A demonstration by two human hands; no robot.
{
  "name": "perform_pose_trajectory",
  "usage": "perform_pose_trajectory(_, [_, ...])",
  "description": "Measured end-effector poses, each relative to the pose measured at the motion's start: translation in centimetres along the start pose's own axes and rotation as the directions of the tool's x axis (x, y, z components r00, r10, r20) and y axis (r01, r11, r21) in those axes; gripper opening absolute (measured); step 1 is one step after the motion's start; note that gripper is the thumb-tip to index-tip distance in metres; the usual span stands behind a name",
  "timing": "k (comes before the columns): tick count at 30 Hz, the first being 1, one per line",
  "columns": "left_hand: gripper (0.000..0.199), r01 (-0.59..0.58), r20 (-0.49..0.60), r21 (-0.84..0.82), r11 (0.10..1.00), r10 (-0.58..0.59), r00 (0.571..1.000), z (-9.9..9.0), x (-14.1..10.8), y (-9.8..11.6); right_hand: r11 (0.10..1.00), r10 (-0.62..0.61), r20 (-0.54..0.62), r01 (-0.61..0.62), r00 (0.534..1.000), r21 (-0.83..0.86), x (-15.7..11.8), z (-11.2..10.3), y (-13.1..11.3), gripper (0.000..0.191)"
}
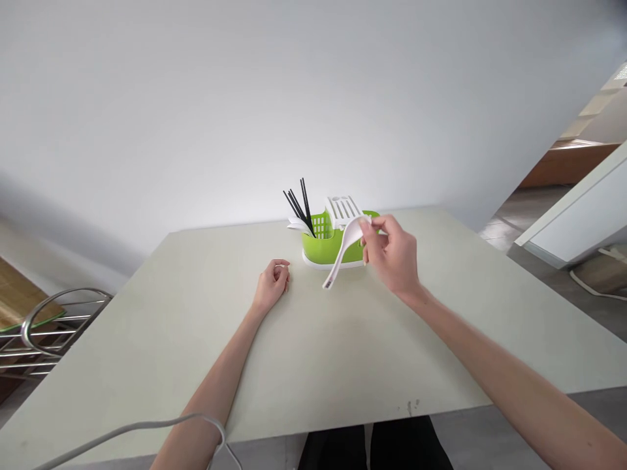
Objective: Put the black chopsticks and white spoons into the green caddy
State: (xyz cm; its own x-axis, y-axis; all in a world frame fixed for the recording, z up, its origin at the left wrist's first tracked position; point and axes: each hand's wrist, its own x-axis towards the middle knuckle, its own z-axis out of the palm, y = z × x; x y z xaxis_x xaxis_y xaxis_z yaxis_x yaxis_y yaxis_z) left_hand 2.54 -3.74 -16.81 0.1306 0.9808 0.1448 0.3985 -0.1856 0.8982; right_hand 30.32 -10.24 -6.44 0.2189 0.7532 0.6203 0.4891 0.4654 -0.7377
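Observation:
A white spoon [344, 249] is pinched by its bowl end in my right hand [392, 253], its handle slanting down to the left. Behind it stands a green utensil holder [319, 249] on a white base, with a slotted white rack [343, 209] over its middle. Several black chopsticks [304, 203] lean out of the holder's left part, beside other white spoons [298, 225]. My left hand [273, 282] rests on the table to the left of the holder, fingers curled in, with nothing visible in it.
The pale table [196, 326] reaches back to a white wall. A grey cable [142, 425] crosses over my left forearm at the front left. Beyond the table's left edge is a metal rack [63, 320]; a white cabinet [582, 209] stands at the right.

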Motion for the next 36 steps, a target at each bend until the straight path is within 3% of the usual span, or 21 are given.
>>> perform_pose_trajectory(3, [0.023,-0.005,0.002,0.007,1.000,0.005,1.000,0.0,0.0,0.1,0.983,-0.168,-0.115,0.158,0.979,-0.089,3.2,0.3,-1.3,0.039])
perform_pose_trajectory(7, [0.023,-0.018,0.005,-0.008,1.000,0.018,1.000,-0.1,0.0,0.0,0.931,-0.318,-0.139,0.282,0.938,-0.231,6.3,0.9,-1.3,0.035])
perform_pose_trajectory(11, [0.023,-0.023,0.006,0.001,1.000,0.023,1.000,-0.1,0.0,-0.3,0.824,-0.444,-0.059,0.382,0.894,-0.419,7.5,2.2,-0.3,0.033])
perform_pose_trajectory(15, [0.024,-0.026,0.012,0.008,1.000,0.026,1.000,-0.1,0.1,-0.4,0.679,-0.508,0.126,0.487,0.852,-0.550,6.8,3.6,0.5,0.034])
perform_pose_trajectory(19, [0.024,-0.024,0.018,0.012,1.000,0.024,1.000,-0.2,0.1,-0.4,0.562,-0.484,0.291,0.547,0.826,-0.620,6.0,4.5,0.9,0.039])
perform_pose_trajectory(23, [0.024,-0.038,0.015,0.010,0.999,0.038,0.999,-0.2,0.1,-0.5,0.505,-0.439,0.389,0.580,0.810,-0.639,5.5,5.0,0.9,0.044])
perform_pose_trajectory(36, [0.022,-0.018,0.017,0.038,0.999,0.017,1.000,-0.1,-0.1,0.0,0.505,-0.041,0.573,0.512,0.818,-0.695,3.7,6.2,0.1,0.032])
